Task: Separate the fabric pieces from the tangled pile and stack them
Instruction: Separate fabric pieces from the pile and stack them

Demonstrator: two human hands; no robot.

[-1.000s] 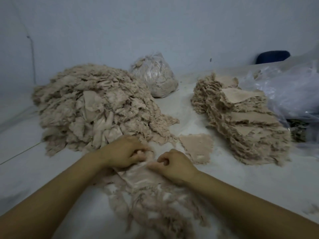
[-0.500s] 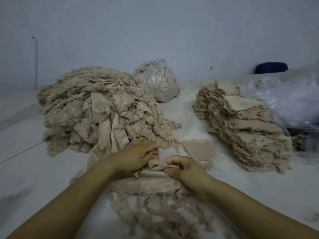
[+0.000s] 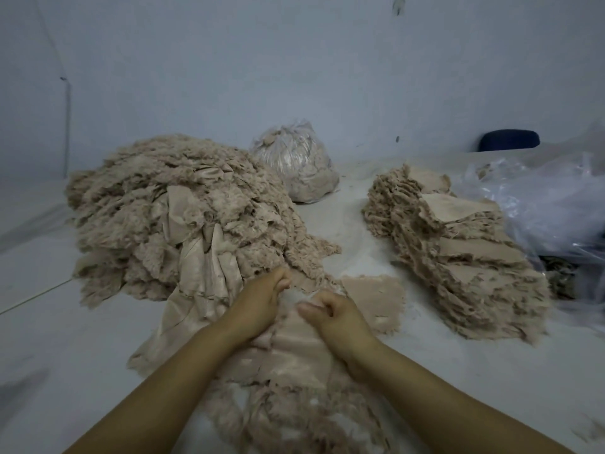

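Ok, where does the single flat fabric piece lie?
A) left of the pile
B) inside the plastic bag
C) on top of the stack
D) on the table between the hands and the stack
D: the flat piece lies on the table, just right of the right hand and left of the stack.

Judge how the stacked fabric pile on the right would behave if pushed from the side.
The stacked fabric pile would probably shear and slump rather than slide whole: its layers already lean and sit unevenly. The pieces look thin, floppy and light, and their frayed edges may snag on one another.

Tangled pile (image 3: pixel 170 217) left; stack (image 3: pixel 458 257) right.
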